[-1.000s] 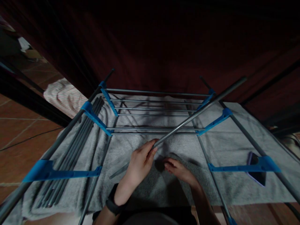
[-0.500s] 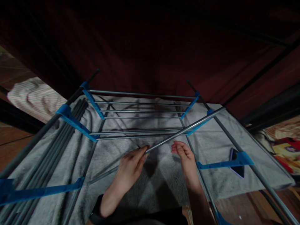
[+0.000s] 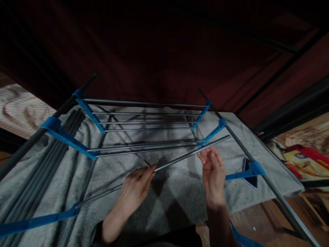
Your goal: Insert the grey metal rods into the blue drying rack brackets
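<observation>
My left hand (image 3: pixel 137 188) is wrapped round a loose grey metal rod (image 3: pixel 180 159) near its middle. The rod slants from lower left up to the right, and its far end stands free of the frame. My right hand (image 3: pixel 213 168) is palm up, fingers apart, just under the rod's right part; whether its fingertips touch the rod I cannot tell. Around both hands stands a rack frame of grey tubes with blue plastic brackets (image 3: pixel 68 137). Several crossbars (image 3: pixel 146 122) join its two sides at the back. A blue bracket (image 3: pixel 38 219) lies close to the rod's lower left end.
Several loose rods (image 3: pixel 38 168) lie in a bundle on the left, on a grey blanket (image 3: pixel 177 192). A phone (image 3: pixel 249 173) rests on the blanket behind the right bracket. Dark red curtain (image 3: pixel 144 61) hangs behind; a red and yellow package (image 3: pixel 308 161) is at far right.
The rod's right end has swung lower, away from the right side tube. My right hand has moved right and up to the rod, its fingers spreading. The view has shifted slightly right.
</observation>
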The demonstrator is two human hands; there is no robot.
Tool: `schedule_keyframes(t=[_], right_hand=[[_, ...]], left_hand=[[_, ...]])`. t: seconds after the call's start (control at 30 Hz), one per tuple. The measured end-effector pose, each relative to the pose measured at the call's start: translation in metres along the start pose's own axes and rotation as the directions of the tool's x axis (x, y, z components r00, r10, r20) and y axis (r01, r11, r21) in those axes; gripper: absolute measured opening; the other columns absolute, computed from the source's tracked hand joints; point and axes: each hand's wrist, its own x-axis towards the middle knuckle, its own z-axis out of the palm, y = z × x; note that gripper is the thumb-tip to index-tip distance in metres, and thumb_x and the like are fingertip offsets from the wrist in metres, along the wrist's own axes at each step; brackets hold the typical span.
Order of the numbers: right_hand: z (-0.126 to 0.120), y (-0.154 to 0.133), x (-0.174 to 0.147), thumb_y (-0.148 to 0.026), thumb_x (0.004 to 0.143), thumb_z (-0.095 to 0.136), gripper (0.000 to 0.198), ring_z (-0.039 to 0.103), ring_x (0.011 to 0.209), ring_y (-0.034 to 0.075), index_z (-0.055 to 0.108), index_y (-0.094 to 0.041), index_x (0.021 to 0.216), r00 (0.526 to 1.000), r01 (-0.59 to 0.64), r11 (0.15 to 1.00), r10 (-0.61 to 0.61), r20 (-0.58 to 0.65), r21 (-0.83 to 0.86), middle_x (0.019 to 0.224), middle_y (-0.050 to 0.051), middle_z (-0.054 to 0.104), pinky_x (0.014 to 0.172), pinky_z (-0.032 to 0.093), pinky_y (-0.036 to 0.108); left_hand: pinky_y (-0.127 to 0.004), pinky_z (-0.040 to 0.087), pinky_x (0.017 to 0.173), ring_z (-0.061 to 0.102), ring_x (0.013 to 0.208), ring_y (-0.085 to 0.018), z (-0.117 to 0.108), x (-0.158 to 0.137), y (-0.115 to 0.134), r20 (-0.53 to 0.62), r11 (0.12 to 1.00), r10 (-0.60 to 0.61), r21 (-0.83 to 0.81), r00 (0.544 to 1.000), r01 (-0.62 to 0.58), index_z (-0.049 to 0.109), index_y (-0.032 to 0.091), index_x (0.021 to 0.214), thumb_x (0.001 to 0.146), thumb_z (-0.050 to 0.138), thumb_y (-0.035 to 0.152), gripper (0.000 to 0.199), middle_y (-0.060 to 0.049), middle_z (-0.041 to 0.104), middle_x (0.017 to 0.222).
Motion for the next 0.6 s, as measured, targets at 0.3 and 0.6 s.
schedule_keyframes(t=[0.3, 0.6], right_hand=[[-0.004, -0.001, 0.007, -0.042, 0.086, 0.08, 0.024, 0.071, 0.101, 0.018, 0.071, -0.026, 0.102, 1.0, -0.008, 0.999, 0.008, -0.013, 0.031, 0.104, 0.001, 0.075, 0.095, 0.059, 0.038], [-0.012, 0.004, 0.013, -0.04, 0.084, 0.084, 0.026, 0.071, 0.101, 0.015, 0.071, -0.026, 0.102, 0.998, -0.047, 0.993, 0.051, -0.032, 0.106, 0.107, -0.001, 0.075, 0.1, 0.058, 0.037]], left_hand=[[-0.033, 0.062, 0.081, 0.078, 0.094, -0.022, 0.002, -0.007, -0.004, 0.128, 0.999, -0.047, -0.008, 0.991, 0.048, 0.066, 0.025, 0.139, 0.11, 0.04, 0.034, 0.04, -0.007, 0.081, 0.113], [-0.038, 0.062, 0.085, 0.077, 0.096, -0.024, 0.005, -0.013, -0.012, 0.212, 0.995, -0.086, -0.03, 0.974, 0.094, 0.066, 0.025, 0.14, 0.11, 0.04, 0.034, 0.041, -0.006, 0.08, 0.112]])
